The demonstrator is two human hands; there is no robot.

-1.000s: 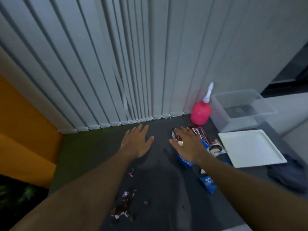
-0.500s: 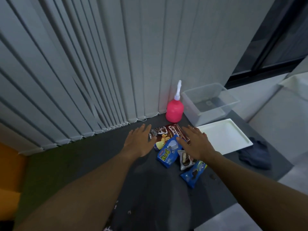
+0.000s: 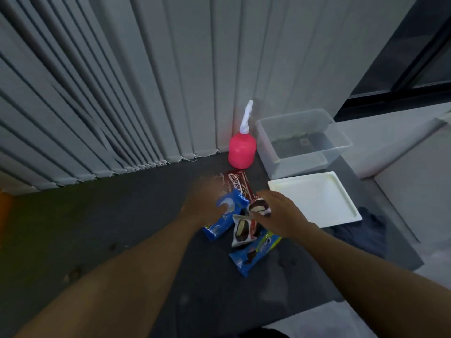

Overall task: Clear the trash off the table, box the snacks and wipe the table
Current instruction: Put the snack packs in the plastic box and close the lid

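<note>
Head view | your left hand point(image 3: 203, 203), blurred, sits against a blue snack packet point(image 3: 223, 217), its grip impossible to tell | your right hand point(image 3: 280, 214) pinches a small cake packet point(image 3: 260, 207) | a red packet point(image 3: 238, 185) lies just behind them on the dark worktop point(image 3: 122, 215) | the clear box point(image 3: 339, 147) stands beyond a white tray point(image 3: 317, 198), beside a pink bottle point(image 3: 242, 152)

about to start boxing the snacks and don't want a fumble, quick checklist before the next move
1. Clear box open and empty: ok.
2. White tray beside the box, not covering it: ok.
3. Snack packets bunched between the hands: ok.
4. Left hand grip on blue packet: cannot tell, blurred.
5. Right hand grip on small cake packet: cannot tell.
6. Pink bottle upright, left of the box: ok.
</note>
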